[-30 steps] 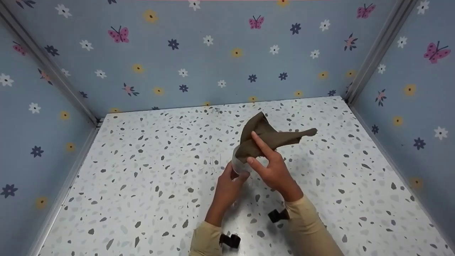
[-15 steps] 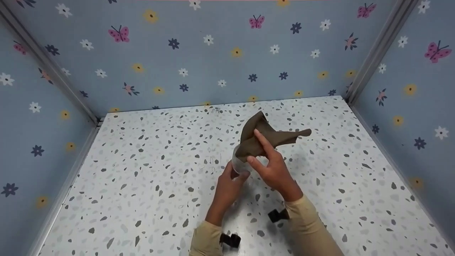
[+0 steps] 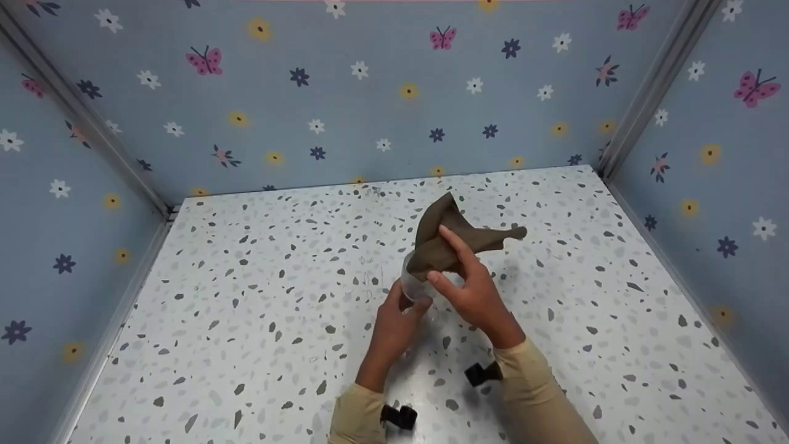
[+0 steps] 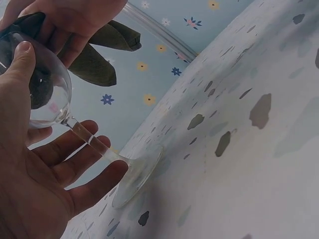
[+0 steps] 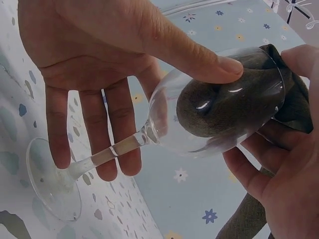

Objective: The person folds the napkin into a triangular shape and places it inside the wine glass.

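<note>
Clock directions are read from the head view, 12 o'clock being the far wall (image 3: 345, 98).

The wine glass (image 3: 412, 287) is near the middle of the tabletop (image 3: 246, 308), its mouth facing roughly 1 o'clock. The left hand (image 3: 396, 327) lies at 7 o'clock of it. Its grip is closed around the glass: the thumb presses the near side of the bowl (image 5: 219, 114), and the other fingers are loosely extended behind the bowl and beside the stem (image 5: 119, 147). The foot (image 5: 55, 181) is close to the tabletop; contact cannot be confirmed.

The right hand (image 3: 478, 296) lies at 4 o'clock of the glass. Its grip is partly closed, thumb and fingers holding the brown cloth (image 3: 430, 251) at the rim, index finger extended along the fabric. Part of the cloth is bunched inside the bowl, visible through the clear wall; the remainder hangs outside, one corner toward 12 o'clock and a narrow tail toward 3 o'clock.

Both forearms wear tan sleeves (image 3: 539, 382), with a black wrist mount (image 3: 400, 417) at each cuff. Metal posts (image 3: 647, 86) mark the enclosure corners at 10 and 2 o'clock.
</note>
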A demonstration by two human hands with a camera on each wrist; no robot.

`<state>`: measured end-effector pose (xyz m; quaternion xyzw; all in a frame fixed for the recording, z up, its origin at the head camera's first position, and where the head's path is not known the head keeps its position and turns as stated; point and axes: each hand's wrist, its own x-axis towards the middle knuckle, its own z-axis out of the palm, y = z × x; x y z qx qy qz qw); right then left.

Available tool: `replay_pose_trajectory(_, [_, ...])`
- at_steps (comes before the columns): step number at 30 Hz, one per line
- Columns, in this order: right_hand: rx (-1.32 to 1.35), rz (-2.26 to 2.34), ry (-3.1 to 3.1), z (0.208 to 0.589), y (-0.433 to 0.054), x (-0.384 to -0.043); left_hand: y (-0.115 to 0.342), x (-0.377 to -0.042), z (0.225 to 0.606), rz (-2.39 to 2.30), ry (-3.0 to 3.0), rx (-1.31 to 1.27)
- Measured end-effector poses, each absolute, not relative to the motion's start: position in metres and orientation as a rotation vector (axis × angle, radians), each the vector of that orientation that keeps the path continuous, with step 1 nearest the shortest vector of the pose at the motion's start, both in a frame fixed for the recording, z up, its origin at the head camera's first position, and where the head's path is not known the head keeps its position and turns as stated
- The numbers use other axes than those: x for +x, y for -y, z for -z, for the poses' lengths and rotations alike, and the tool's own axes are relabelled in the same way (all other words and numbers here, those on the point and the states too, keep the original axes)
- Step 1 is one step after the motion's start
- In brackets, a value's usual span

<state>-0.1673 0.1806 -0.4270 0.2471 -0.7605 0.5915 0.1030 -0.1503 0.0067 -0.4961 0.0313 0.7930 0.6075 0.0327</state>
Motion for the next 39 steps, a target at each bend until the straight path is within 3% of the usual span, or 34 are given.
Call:
replay_pose_trajectory(9, [0.697,-1.795,2.290,0.399,-0.176,-0.153,-0.006,-0.150,0.496,-1.884,-2.444,0.109])
replay_pose_trajectory(19, [0.725,-1.720,2.287,0.432,-0.186,-0.169,-0.007,-0.149,0.496,-1.882,-2.442,0.104])
replay_pose_trajectory(39, [0.789,-1.681,2.266,0.436,-0.185,-0.166,-0.008,-0.149,0.498,-1.907,-2.433,0.183])
